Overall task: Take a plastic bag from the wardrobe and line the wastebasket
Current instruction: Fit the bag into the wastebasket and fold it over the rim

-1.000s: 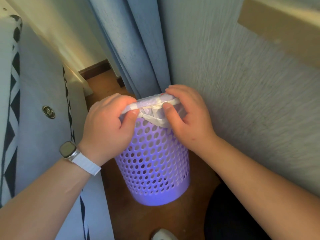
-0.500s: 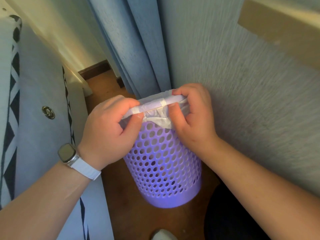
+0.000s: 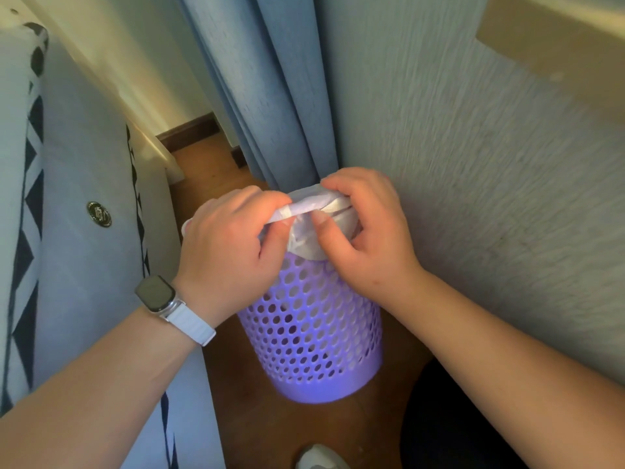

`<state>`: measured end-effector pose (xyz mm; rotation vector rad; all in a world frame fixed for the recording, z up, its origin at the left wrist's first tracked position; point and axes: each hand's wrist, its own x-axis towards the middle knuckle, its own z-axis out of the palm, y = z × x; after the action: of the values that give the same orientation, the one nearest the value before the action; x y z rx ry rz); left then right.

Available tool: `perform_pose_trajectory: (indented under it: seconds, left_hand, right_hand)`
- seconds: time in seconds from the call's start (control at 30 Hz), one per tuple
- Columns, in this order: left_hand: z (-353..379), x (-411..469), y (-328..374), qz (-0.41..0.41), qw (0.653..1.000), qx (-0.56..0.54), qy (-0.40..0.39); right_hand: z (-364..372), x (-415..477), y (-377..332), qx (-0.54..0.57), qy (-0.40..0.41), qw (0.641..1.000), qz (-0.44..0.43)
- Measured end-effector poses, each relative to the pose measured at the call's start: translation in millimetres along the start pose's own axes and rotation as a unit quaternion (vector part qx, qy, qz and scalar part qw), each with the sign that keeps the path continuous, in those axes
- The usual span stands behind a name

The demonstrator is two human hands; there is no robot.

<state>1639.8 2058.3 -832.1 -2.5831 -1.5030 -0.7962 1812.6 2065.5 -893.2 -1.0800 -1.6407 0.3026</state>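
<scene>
I see a watch [image 3: 156,294] on the left wrist, nearest the camera. The purple wastebasket [image 3: 311,333] stands upright on the wooden floor [image 3: 304,431], close to the wall [image 3: 473,198] on its right. At its rim, the left hand [image 3: 233,245] and right hand [image 3: 368,238] both have their fingers curled, pinching the white plastic bag [image 3: 318,206] between thumb and fingers. The bag lies bunched between the two hands, over the basket's mouth. A blue curtain [image 3: 270,113] hangs behind.

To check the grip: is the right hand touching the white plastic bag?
Touching. The head view shows the right hand pinching the white plastic bag between thumb and fingers, over the purple perforated plastic wastebasket.
</scene>
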Motion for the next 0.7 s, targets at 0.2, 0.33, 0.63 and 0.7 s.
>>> perform_pose_trajectory:
  seconds: [0.2, 0.33, 0.63, 0.7]
  left_hand:
    - [1, 1, -13, 0.008, 1.000, -0.019, -0.013]
    - [0, 1, -15, -0.005, 1.000, -0.023, 0.001]
    - [0, -1, -10, -0.005, 0.997, -0.073, -0.002]
    - [-1, -1, -8, 0.003, 0.998, -0.065, -0.002]
  right_hand:
    - [0, 1, 14, 0.023, 0.000, 0.999, 0.023]
    - [1, 0, 19, 0.019, -0.012, 1.000, 0.018]
    - [-4, 1, 16, -0.017, -0.006, 1.000, -0.004]
    - [-4, 0, 14, -0.043, 0.000, 0.999, -0.016]
